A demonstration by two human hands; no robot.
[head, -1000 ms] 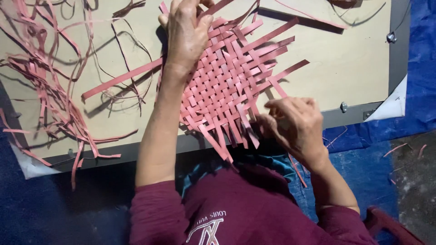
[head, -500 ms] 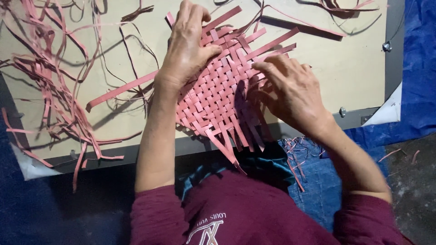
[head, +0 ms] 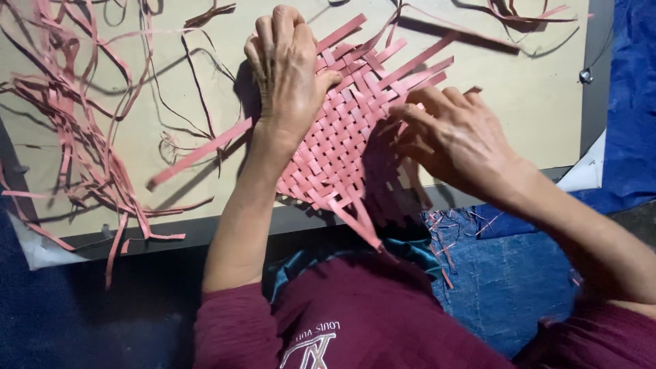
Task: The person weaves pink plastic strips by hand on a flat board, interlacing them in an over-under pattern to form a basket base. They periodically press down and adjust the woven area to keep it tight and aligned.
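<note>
Since a moment ago both hands have shifted little. Loose pink strips (head: 75,137) litter the tan board (head: 519,89); the left hand (head: 290,75) presses flat, fingers spread, on the pink woven strip mat (head: 342,150), while the right hand (head: 458,140) pinches its edge strands.

No packages, labels, signs or screens in view; only white printed emblem on maroon shirt (head: 321,342), bottom centre.

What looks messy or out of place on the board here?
Loose pink strips lie tangled across the board's left side, some hanging over its near edge. Short offcuts are scattered on the blue sheet. The woven mat itself looks even under both hands.
</note>
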